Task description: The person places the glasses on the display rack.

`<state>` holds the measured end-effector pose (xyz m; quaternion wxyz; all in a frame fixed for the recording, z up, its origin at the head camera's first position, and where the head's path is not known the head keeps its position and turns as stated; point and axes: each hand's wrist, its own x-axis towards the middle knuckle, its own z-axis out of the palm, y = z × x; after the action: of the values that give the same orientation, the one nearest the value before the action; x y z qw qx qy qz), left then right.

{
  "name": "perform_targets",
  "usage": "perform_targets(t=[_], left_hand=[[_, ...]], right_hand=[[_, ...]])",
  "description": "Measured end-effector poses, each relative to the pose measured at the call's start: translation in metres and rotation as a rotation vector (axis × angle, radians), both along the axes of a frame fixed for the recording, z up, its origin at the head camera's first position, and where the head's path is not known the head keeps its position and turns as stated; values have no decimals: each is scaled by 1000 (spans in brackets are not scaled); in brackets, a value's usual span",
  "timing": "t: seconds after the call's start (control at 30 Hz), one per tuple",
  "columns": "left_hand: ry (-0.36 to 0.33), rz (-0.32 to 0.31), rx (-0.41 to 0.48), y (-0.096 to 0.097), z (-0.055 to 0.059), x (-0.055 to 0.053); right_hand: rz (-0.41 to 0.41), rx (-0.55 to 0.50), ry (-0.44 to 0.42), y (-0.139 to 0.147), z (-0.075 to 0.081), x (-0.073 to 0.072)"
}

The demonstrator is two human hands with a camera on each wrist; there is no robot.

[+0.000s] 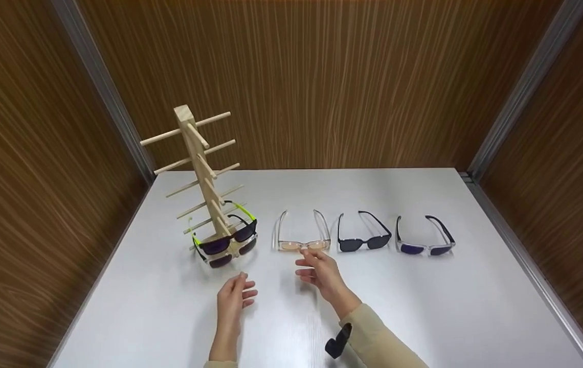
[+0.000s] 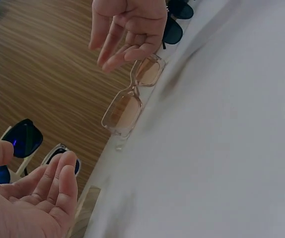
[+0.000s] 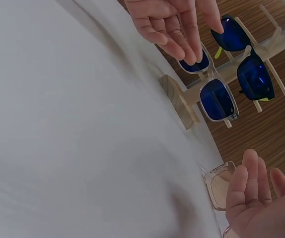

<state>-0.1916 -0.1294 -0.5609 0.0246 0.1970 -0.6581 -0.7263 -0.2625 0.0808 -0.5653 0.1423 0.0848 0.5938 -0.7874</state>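
My right hand [image 1: 324, 273] is at the clear-framed glasses with peach lenses [image 1: 291, 246], its fingers loosely bent and holding nothing. In the head view its fingertips overlap the lower rim; I cannot tell if they touch. My left hand [image 1: 231, 301] hovers left of it, relaxed, with nothing in it. Just beyond the left hand stands a wooden peg rack [image 1: 200, 168]. Black sunglasses with neon-yellow temples [image 1: 217, 246] hang on its lower part, above clear-framed dark sunglasses [image 1: 221, 261]. The right wrist view shows both pairs with blue-looking lenses.
Right of the peach-lens glasses lie black sunglasses [image 1: 364, 243], then clear-fronted sunglasses with dark temples [image 1: 427, 250], both unfolded on the white table [image 1: 450, 312]. Wood-grain panels [image 1: 322, 87] enclose the back and sides. A black device [image 1: 339, 341] is by the right sleeve.
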Motion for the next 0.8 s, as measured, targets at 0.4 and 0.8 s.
perform_targets(t=[0.4,0.8], left_hand=[[35,-65,-21,29,-18,-13],[23,-91,18,44,-24,-27]], right_hand=[[-44,19,-12,20,-5,8],[-171,-2,-28,37,-11,6]])
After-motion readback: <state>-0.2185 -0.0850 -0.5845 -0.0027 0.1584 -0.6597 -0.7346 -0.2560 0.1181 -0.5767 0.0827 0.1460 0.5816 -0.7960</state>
